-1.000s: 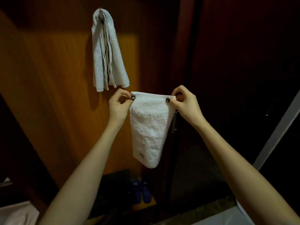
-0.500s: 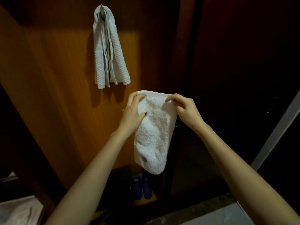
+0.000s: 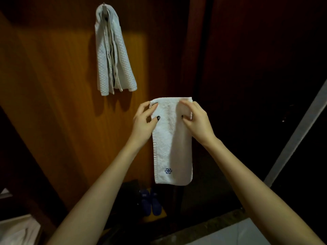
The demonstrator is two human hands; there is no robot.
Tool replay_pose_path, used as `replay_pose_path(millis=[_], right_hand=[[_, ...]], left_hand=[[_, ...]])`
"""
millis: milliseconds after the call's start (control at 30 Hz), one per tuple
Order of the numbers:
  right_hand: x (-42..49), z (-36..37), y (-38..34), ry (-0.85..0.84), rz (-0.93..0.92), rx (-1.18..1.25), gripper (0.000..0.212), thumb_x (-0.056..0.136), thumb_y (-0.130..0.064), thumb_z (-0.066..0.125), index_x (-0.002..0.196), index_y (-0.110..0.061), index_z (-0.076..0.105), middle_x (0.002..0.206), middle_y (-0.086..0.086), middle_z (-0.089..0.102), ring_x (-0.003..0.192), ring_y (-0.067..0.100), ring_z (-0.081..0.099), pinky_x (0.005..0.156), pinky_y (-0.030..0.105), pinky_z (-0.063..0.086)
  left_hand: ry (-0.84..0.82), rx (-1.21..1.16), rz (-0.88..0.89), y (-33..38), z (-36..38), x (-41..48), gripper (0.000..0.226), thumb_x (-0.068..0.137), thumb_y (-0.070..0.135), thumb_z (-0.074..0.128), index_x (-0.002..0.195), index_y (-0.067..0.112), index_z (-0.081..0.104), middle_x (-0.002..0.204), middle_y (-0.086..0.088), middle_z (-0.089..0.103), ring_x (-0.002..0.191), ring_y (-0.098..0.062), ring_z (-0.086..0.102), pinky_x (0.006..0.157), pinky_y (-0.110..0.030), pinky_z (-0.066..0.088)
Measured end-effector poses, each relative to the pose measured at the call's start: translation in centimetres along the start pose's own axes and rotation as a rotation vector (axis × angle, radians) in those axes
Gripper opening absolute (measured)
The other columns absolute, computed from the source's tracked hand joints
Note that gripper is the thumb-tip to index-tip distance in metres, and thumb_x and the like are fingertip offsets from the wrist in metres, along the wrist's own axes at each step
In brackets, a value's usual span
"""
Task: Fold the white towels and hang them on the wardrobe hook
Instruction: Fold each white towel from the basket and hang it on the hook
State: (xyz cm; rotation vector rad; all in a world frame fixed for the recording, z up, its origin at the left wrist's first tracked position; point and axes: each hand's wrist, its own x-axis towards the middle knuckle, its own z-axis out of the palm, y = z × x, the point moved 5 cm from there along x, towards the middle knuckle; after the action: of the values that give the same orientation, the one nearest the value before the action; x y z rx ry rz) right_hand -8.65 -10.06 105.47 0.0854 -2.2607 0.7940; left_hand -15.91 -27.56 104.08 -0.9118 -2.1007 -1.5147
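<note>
White terry cloth makes up the folded towel, which is held in the air before the wooden wardrobe panel, long axis vertical, folded edge uppermost, a blue embroidered emblem near its lower end. Its upper corners are pinched by the left hand and right hand. Farther left and higher, a waffle-textured towel is draped over the hook, which is mostly hidden. Blue slippers are dimly seen below.

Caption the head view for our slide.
Left hand and right hand pinch a folded white towel below the waffle towel on the hook.
</note>
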Motion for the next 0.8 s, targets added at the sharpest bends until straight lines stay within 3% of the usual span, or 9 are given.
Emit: replay_pose_path(millis=[33,100,167,267,333,433,533,633,800], right_hand=[[-0.2,0.1,-0.4,-0.001,-0.017,-0.074,0.051,0.088,0.000,0.054,0.136,-0.016,0.049,0.116,0.004,0.050,0.086,0.020,0.056,0.069,0.038,0.052],[-0.6,0.6,-1.4,0.007,-0.057,-0.165,0.053,0.087,-0.001,0.054,0.138,-0.015,0.043,0.122,0.005,0.046,0.084,0.021,0.057,0.066,0.041,0.052],[-0.9,1.3,-2.2,-0.008,-0.080,-0.118,0.054,0.089,-0.001,0.055,0.139,-0.015,0.042,0.128,0.005,0.047,0.098,0.021,0.057,0.077,0.038,0.053],[-1.1,2.0,-2.6,-0.088,-0.046,-0.016,0.055,0.094,-0.008,0.055,0.145,-0.015,0.037,0.136,0.006,0.049,0.115,0.017,0.054,0.092,0.029,0.046],[-1.1,1.8,-2.6,-0.131,-0.010,0.011,0.057,0.097,-0.017,0.053,0.149,-0.021,0.029,0.128,0.005,0.058,0.101,0.009,0.061,0.085,0.029,0.050],[-1.4,1.1,-2.5,-0.220,0.032,0.166,0.054,0.100,-0.020,0.043,0.146,-0.038,0.022,0.120,0.004,0.065,0.089,0.014,0.068,0.069,0.029,0.057],[-1.2,0.2,-2.8,-0.228,0.010,0.239,0.047,0.099,-0.010,0.044,0.141,-0.030,0.038,0.124,0.004,0.064,0.098,0.005,0.067,0.071,0.019,0.057],[-0.9,-0.7,-3.5,-0.175,-0.043,0.246,0.039,0.095,-0.006,0.055,0.131,-0.022,0.056,0.106,-0.002,0.069,0.095,0.006,0.067,0.084,0.031,0.057],[-0.6,-1.5,-3.6,-0.086,-0.006,0.227,0.021,0.091,-0.011,0.065,0.111,-0.014,0.069,0.079,0.007,0.066,0.076,0.019,0.064,0.073,0.038,0.055]], left_hand=[[0.015,-0.078,-0.027,0.1,0.0,-0.1,0.043,0.090,-0.002,0.057,0.133,0.005,0.054,0.133,-0.003,0.044,0.102,0.024,0.041,0.087,0.001,0.034],[0.023,-0.218,-0.090,0.4,0.3,-0.4,0.039,0.092,-0.002,0.055,0.130,0.007,0.056,0.129,0.002,0.047,0.109,0.012,0.047,0.094,-0.012,0.044],[0.013,-0.304,-0.108,0.9,1.0,-0.7,0.039,0.093,-0.003,0.052,0.128,0.012,0.058,0.125,0.007,0.049,0.115,-0.007,0.050,0.095,-0.022,0.046],[-0.003,-0.374,-0.089,1.4,1.6,-1.2,0.043,0.094,-0.007,0.048,0.124,0.022,0.058,0.119,0.015,0.051,0.107,-0.014,0.053,0.085,-0.025,0.049],[0.017,-0.394,-0.099,1.2,1.5,-1.3,0.044,0.093,-0.007,0.049,0.121,0.025,0.059,0.118,0.017,0.052,0.108,-0.014,0.055,0.082,-0.025,0.050],[0.035,-0.439,-0.128,0.6,0.7,-1.1,0.041,0.093,-0.005,0.052,0.119,0.026,0.061,0.117,0.017,0.055,0.106,-0.011,0.056,0.079,-0.022,0.049],[0.041,-0.477,-0.150,0.6,0.2,-0.7,0.036,0.092,-0.004,0.054,0.116,0.021,0.065,0.114,0.011,0.061,0.091,-0.009,0.061,0.073,-0.019,0.049],[-0.032,-0.541,-0.150,1.1,0.4,-1.0,0.035,0.093,-0.005,0.050,0.115,0.015,0.067,0.098,0.014,0.065,0.061,-0.002,0.049,0.052,-0.015,0.039],[-0.119,-0.612,-0.141,2.3,0.6,-1.6,0.020,0.092,0.007,0.058,0.105,0.019,0.068,0.089,0.015,0.072,0.078,0.000,0.067,0.062,-0.012,0.049]])
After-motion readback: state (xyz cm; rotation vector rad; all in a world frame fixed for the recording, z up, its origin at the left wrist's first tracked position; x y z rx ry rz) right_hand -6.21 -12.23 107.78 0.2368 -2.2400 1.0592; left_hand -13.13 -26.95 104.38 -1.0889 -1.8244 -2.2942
